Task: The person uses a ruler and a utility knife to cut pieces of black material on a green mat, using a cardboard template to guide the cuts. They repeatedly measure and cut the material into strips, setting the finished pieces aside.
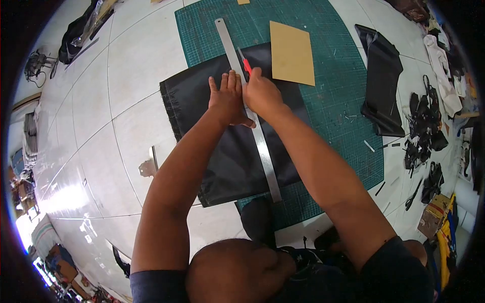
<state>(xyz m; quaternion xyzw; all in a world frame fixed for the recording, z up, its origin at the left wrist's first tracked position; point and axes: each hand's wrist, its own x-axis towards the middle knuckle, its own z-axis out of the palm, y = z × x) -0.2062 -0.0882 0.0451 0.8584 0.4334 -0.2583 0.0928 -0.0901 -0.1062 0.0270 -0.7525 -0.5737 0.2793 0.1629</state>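
Observation:
A long steel ruler (pixel 261 146) lies lengthwise across black fabric (pixel 227 161), which has a frayed left edge. My left hand (pixel 227 100) presses down on the ruler and fabric, its fingers stretched and spread. Close beside it, my right hand (pixel 261 96) is closed around a red-handled cutter knife (pixel 246 65), whose thin blade points away from me along the ruler's right side. Under the fabric is a green cutting mat (pixel 336 101) with grid lines. A tan card piece (pixel 292 53) rests partly on the fabric's upper right and partly on the mat.
Folded black material (pixel 382 81) lies to the right, partly on the mat. Beyond it are black straps (pixel 423 121) and scissors (pixel 414 194) on the white tiled floor (pixel 91 126). A metal clip (pixel 148 164) sits left of the fabric. Small scraps dot the mat.

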